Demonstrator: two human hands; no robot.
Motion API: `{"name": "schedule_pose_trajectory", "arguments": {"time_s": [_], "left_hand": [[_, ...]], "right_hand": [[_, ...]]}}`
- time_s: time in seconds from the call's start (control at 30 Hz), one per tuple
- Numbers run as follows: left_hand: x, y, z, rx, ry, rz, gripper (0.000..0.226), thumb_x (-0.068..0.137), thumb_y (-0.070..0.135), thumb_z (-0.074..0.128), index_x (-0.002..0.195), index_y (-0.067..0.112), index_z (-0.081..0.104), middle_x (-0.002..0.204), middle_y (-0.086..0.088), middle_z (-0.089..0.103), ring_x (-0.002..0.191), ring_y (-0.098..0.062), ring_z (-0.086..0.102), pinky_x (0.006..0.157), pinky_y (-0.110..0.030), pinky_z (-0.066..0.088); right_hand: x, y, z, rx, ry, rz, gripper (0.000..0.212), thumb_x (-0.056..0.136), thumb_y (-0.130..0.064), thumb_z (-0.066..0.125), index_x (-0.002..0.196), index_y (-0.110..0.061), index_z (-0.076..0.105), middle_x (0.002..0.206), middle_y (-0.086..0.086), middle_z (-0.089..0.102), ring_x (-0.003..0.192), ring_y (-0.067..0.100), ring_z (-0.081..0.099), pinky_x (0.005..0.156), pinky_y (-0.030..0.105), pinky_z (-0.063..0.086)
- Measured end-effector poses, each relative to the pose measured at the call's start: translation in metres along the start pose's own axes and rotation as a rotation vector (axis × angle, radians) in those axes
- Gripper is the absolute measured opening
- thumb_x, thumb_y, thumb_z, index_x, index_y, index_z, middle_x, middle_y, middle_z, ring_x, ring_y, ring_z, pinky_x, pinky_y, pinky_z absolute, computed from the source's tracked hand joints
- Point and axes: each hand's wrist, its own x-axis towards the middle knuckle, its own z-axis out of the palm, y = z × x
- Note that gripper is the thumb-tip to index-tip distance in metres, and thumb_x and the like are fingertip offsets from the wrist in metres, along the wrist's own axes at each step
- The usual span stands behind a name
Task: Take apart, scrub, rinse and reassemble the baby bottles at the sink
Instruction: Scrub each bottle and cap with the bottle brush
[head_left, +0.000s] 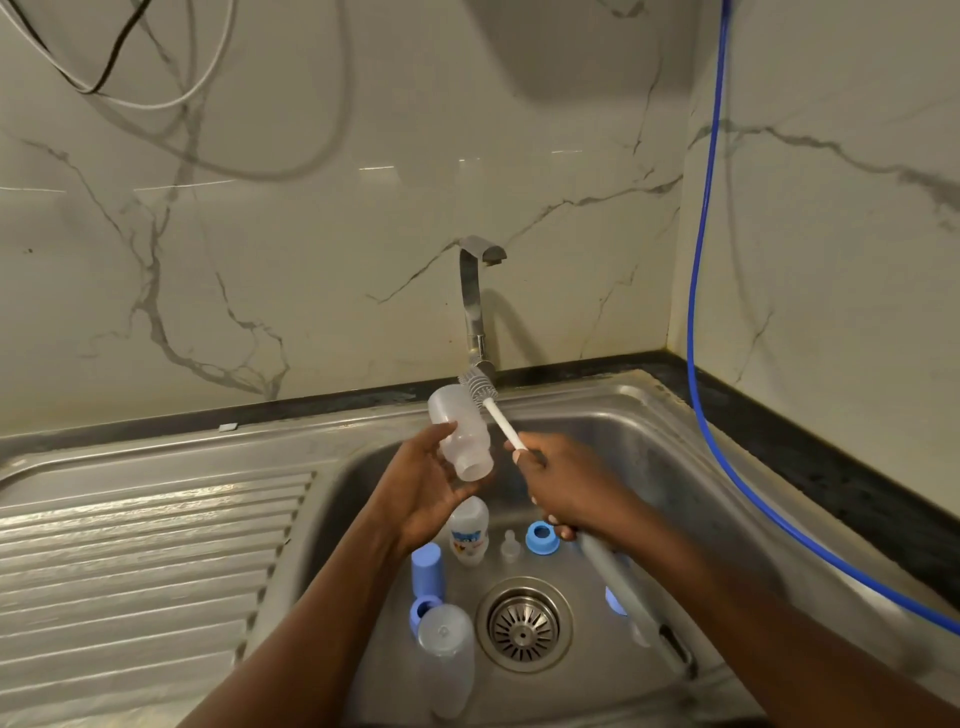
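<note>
- Left hand (423, 486): palm up, fingers and thumb curled round a bare, translucent bottle body (460, 439). Held up over the sink basin (649, 452), tilted, base toward the tap and open mouth angled down toward the other hand. Probably so as to meet the brush and shed water.
- Right hand (558, 486): closed tight round the bottle brush (503, 422) partway along its shaft, grey handle end running down past the wrist toward the basin floor. A choked-up grip, likely for finer control of the tip.
- Bristle head (478, 385): outside the bottle, up beside its base, in front of the foot of the tap (474, 291). Not yet in the mouth, so judged a scrub about to begin.
- No stream visible at the spout.
- On the basin floor under the hands, in a loose row: printed bottle (470, 535), clear teat (510, 545), blue collar ring (542, 538).
- Nearer: blue cap (427, 569) upright, second blue ring (422, 613) touching a clear bottle (447, 657), just beside the drain strainer (524, 626). Presumably parked there within reach, drips contained.
- Another blue piece half hidden behind the brush handle; kind unclear.
- Further out: ribbed drainboard (145, 545) at left, a likely landing spot for rinsed parts.
- Blue hose (691, 322) down the right wall, well apart from the work.
</note>
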Motion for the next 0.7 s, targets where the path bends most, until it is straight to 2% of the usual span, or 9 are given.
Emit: {"name": "schedule_pose_trajectory", "arguments": {"time_s": [0.1,0.23,0.3,0.37,0.43,0.53,0.6,0.7], "left_hand": [[0.005,-0.001,-0.003,0.096,0.078,0.033,0.066,0.081,0.033,0.07,0.137,0.004,0.048,0.132,-0.024,0.059,0.122,-0.036,0.057,0.107,-0.05,0.045],[0.009,0.008,-0.017,0.056,0.216,0.186,0.046,0.09,0.019,0.065,0.131,0.005,0.051,0.124,-0.021,0.063,0.11,-0.033,0.064,0.085,-0.042,0.055],[0.01,0.012,-0.026,0.007,0.281,0.22,0.042,0.094,0.015,0.061,0.132,0.002,0.051,0.124,-0.021,0.062,0.107,-0.031,0.064,0.08,-0.04,0.056],[0.009,0.015,-0.033,-0.039,0.34,0.242,0.044,0.096,0.013,0.059,0.136,0.001,0.048,0.124,-0.021,0.061,0.104,-0.03,0.064,0.074,-0.037,0.055],[0.008,0.019,-0.038,-0.091,0.369,0.254,0.046,0.098,0.013,0.057,0.14,0.0,0.044,0.127,-0.022,0.059,0.103,-0.03,0.063,0.073,-0.037,0.054],[0.007,0.021,-0.038,-0.131,0.36,0.244,0.048,0.099,0.015,0.055,0.141,-0.002,0.042,0.133,-0.023,0.057,0.106,-0.031,0.062,0.08,-0.038,0.053],[0.006,0.019,-0.031,-0.083,0.314,0.24,0.047,0.099,0.018,0.055,0.14,0.0,0.043,0.131,-0.022,0.058,0.108,-0.031,0.063,0.077,-0.036,0.054],[0.003,0.014,-0.017,-0.022,0.192,0.209,0.047,0.098,0.019,0.055,0.14,0.002,0.044,0.129,-0.022,0.06,0.113,-0.032,0.064,0.078,-0.037,0.058]], "right_hand": [[-0.003,-0.004,0.007,-0.062,-0.023,-0.053,0.02,0.103,-0.026,0.037,0.102,-0.023,0.056,0.066,0.002,0.053,0.041,0.014,0.048,0.037,0.023,0.041],[-0.009,-0.009,0.018,-0.198,-0.051,-0.104,0.021,0.102,-0.024,0.036,0.09,-0.017,0.052,0.066,0.0,0.049,0.042,0.012,0.046,0.032,0.02,0.035],[-0.013,-0.011,0.022,-0.209,-0.097,-0.114,0.021,0.101,-0.023,0.037,0.093,-0.013,0.054,0.067,0.0,0.05,0.041,0.013,0.046,0.032,0.021,0.036],[-0.016,-0.012,0.023,-0.217,-0.152,-0.113,0.024,0.1,-0.022,0.036,0.103,-0.014,0.059,0.067,-0.001,0.053,0.038,0.013,0.047,0.032,0.022,0.038],[-0.019,-0.012,0.022,-0.245,-0.186,-0.121,0.028,0.098,-0.021,0.036,0.109,-0.016,0.061,0.066,-0.002,0.054,0.03,0.007,0.045,0.03,0.019,0.035],[-0.022,-0.011,0.024,-0.295,-0.162,-0.157,0.024,0.098,-0.02,0.036,0.098,-0.015,0.06,0.067,-0.005,0.049,0.033,0.008,0.045,0.029,0.013,0.03],[-0.021,-0.011,0.023,-0.28,-0.111,-0.152,0.02,0.099,-0.021,0.038,0.093,-0.016,0.055,0.067,-0.005,0.048,0.039,0.008,0.043,0.03,0.014,0.031],[-0.014,-0.012,0.015,-0.187,-0.053,-0.091,0.022,0.101,-0.024,0.038,0.107,-0.017,0.057,0.073,0.001,0.055,0.042,0.012,0.047,0.032,0.02,0.037]]}}
